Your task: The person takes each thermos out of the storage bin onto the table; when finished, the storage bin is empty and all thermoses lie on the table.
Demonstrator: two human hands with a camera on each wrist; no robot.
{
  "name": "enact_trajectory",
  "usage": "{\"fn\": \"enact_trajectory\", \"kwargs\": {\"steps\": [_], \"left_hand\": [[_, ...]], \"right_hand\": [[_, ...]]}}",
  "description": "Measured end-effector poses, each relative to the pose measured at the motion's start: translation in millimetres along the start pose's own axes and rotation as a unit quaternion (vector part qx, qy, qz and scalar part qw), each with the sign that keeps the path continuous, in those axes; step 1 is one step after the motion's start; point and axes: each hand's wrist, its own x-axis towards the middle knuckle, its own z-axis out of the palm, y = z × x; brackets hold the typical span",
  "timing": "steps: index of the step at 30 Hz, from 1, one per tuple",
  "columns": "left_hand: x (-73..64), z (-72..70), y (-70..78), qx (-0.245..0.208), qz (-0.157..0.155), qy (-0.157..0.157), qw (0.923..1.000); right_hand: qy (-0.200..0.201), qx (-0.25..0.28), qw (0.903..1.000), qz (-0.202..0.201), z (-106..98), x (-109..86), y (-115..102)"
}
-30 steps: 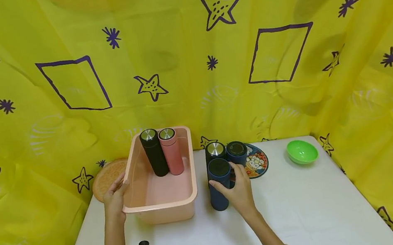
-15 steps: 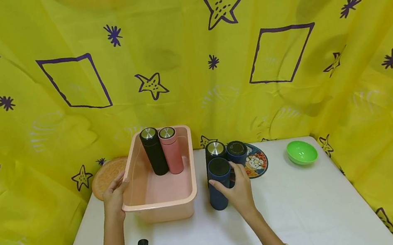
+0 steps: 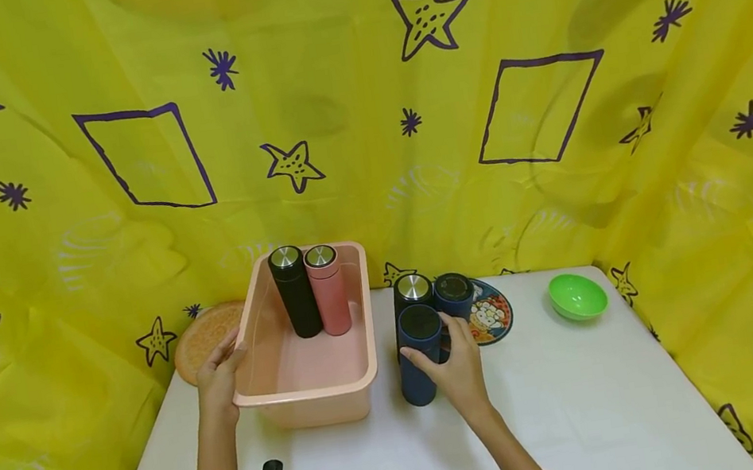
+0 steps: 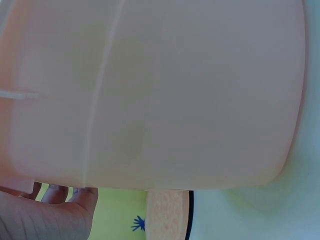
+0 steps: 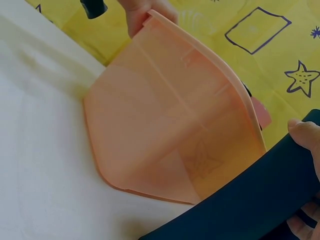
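My left hand (image 3: 218, 378) grips the left rim of a pink plastic tub (image 3: 305, 395); its fingers also show under the rim in the left wrist view. Inside the tub, a black thermos flask (image 3: 299, 298) and a pink thermos flask (image 3: 331, 297) stand side by side towards the back. Right of the tub, my right hand (image 3: 458, 364) holds a navy thermos flask (image 3: 419, 373) around its upper body, thumb on the near side. Close behind it are a black flask with a silver lid (image 3: 413, 287) and another dark blue flask (image 3: 454, 294), both partly hidden.
A round patterned mat (image 3: 492, 311) lies behind the flasks. Further right sits a green bowl (image 3: 578, 296). A round tan board (image 3: 203, 336) lies behind the tub's left side. The yellow curtain (image 3: 359, 109) encloses the back and sides of the white table (image 3: 589, 414).
Nothing has clearly moved on the table. Both hands keep their hold on the tub and the navy thermos flask; the head view shifts very slightly.
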Motion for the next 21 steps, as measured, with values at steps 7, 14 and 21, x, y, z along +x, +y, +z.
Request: {"fn": "enact_trajectory", "kwargs": {"steps": [7,14,21], "left_hand": [[-1.3,-0.3,2.0,0.0,-0.011,-0.005,0.9999],[-1.7,-0.4,2.4,-0.005,-0.01,-0.006,0.9999],[-1.4,0.0,2.4,-0.002,-0.007,-0.003,1.0]], "right_hand": [[-0.002,0.012,0.9999,0.008,-0.1,-0.8,-1.2],[0.001,0.007,1.0,0.004,0.3,-1.8,-1.2],[0.015,0.004,0.9999,-0.001,-1.4,-3.5,-4.2]]}}
